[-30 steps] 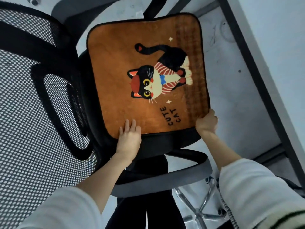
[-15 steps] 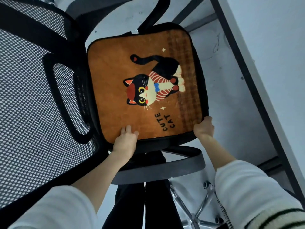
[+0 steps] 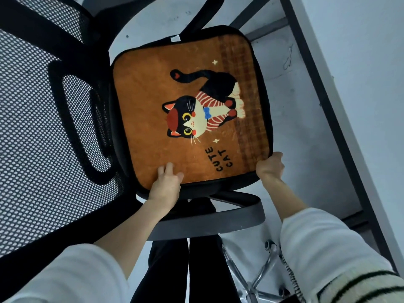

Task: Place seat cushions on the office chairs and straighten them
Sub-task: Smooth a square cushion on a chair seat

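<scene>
An orange seat cushion (image 3: 150, 110) printed with a black cat and "CUTE CAT" lies flat on the black seat (image 3: 218, 187) of an office chair. The seat's dark rim shows around it. My left hand (image 3: 166, 186) rests open on the cushion's near edge, fingers spread on the fabric. My right hand (image 3: 270, 166) is curled around the cushion's near right corner.
The chair's black mesh backrest (image 3: 32, 132) fills the left side. A grey armrest (image 3: 207, 224) curves just below the seat, with the chrome wheeled base (image 3: 251, 278) under it. A black desk frame (image 3: 328, 110) and white desk top (image 3: 363, 62) run along the right.
The cushion has shifted with both hands until the seat's black rim shows along its far and right edges. Both hands kept their places on the near edge.
</scene>
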A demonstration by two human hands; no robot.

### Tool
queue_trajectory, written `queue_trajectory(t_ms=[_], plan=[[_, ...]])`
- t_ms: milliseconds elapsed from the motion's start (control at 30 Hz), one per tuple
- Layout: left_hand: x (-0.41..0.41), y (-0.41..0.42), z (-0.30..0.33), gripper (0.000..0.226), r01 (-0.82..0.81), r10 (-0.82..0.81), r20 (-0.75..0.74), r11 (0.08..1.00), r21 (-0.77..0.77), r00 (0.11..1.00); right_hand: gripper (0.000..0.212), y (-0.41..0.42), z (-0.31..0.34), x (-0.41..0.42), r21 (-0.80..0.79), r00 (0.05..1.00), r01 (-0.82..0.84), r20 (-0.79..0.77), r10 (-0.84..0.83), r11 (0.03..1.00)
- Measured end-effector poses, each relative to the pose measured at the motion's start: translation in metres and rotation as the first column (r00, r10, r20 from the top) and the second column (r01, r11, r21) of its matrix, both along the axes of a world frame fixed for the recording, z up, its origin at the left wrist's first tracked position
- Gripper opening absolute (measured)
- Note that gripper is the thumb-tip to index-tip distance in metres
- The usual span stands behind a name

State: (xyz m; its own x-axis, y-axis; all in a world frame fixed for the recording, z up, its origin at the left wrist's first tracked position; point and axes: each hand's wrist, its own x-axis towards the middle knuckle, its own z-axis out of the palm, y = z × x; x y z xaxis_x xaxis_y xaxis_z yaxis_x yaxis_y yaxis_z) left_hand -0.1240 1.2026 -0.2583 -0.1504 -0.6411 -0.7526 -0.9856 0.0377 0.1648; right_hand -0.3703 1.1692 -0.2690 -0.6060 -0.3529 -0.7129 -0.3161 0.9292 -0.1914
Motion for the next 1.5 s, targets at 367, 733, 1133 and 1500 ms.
queue_trajectory(t_ms=[367,733,1133,1500], plan=[[-0.004,0.002,0.000,0.016,0.011,-0.011,-0.005,1.000,-0.013,1.000,0.034,0.003,-0.002,-0.005,0.044,0.999,0.039,0.010,-0.039,0.998],[0.000,0.011,-0.002,0.010,0.030,-0.030,0.003,0.998,-0.052,1.000,0.030,0.012,-0.009,-0.013,0.015,0.999,0.005,0.034,-0.005,1.000],[0.000,0.011,0.002,0.013,0.038,-0.039,-0.012,0.998,-0.046,0.999,0.041,0.013,-0.009,-0.013,0.031,0.999,-0.038,-0.016,0.038,0.999],[0.019,-0.002,-0.016,0.095,-0.157,0.156,0.054,0.988,0.011,0.986,0.071,0.021,0.000,0.004,0.066,0.661,-0.750,0.062,0.748,0.658]])
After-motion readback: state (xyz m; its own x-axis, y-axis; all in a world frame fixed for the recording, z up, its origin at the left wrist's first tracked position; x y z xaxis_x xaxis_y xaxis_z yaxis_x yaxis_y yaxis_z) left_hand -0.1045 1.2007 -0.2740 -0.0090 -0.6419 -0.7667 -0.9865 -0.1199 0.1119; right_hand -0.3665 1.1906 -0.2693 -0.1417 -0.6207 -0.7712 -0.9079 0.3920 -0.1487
